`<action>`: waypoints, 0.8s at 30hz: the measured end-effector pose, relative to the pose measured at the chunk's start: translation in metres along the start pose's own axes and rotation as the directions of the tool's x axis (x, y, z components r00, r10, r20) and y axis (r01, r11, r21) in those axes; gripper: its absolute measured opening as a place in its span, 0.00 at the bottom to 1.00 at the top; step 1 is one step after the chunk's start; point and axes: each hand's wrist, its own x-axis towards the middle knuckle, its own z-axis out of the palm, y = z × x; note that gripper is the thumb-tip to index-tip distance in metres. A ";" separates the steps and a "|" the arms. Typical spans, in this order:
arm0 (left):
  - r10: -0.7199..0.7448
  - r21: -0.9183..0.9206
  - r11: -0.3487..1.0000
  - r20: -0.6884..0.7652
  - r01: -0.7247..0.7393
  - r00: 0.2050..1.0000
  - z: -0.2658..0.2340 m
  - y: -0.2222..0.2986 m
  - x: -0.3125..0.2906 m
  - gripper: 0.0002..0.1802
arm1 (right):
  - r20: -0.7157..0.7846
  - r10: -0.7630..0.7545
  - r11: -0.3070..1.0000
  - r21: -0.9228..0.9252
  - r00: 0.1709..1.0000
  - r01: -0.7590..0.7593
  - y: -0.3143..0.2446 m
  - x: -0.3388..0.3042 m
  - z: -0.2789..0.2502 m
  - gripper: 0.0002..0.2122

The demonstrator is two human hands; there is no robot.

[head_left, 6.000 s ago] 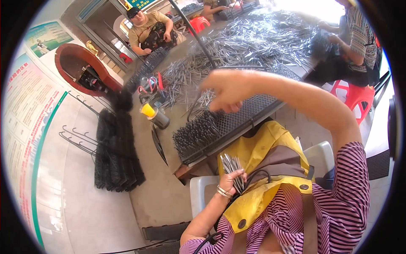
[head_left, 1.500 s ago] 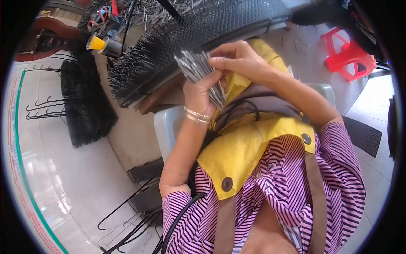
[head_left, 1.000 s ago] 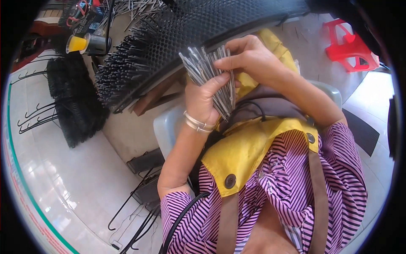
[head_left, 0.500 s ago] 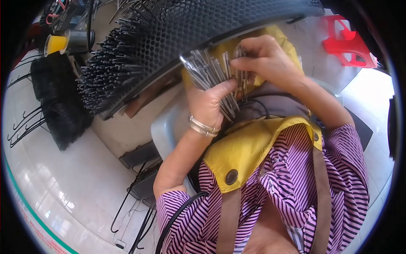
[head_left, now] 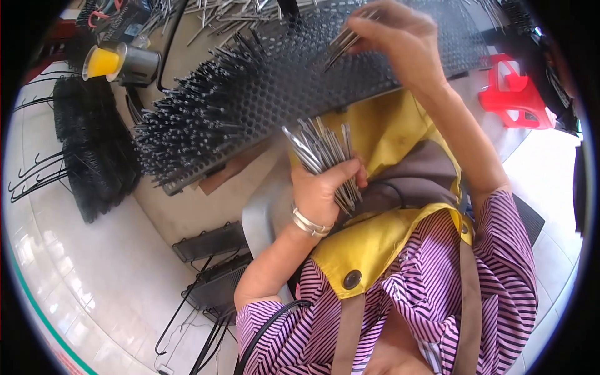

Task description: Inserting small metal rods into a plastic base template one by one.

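Head cam: L hand clenched on rod bundle, tilted up-left; R hand pinching rods, tips down-left.

Workshop, perforated black rack partly filled with thin rods, loose rods beyond

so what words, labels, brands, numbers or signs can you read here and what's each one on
Dark box: pale print, small and blurred; I won't copy out any wording.
Wall poster, lower left: faint red print beyond a green border, too blurred to read.
Rods in the hands, rack: no writing I can make out.
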 end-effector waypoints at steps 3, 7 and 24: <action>-0.016 -0.005 1.000 -0.013 0.016 1.000 -0.002 0.001 -0.007 0.08 | -0.018 0.020 0.986 0.164 1.000 -0.017 -0.003 0.002 0.007 0.02; -0.038 -0.004 0.999 0.041 0.038 0.998 -0.004 -0.004 -0.009 0.09 | -0.056 -0.045 0.994 0.096 0.997 0.051 -0.005 0.007 0.017 0.03; -0.110 -0.022 0.994 0.036 0.111 0.993 0.000 -0.004 -0.011 0.05 | 0.057 -0.355 0.925 -0.122 0.933 0.360 0.006 0.030 0.043 0.02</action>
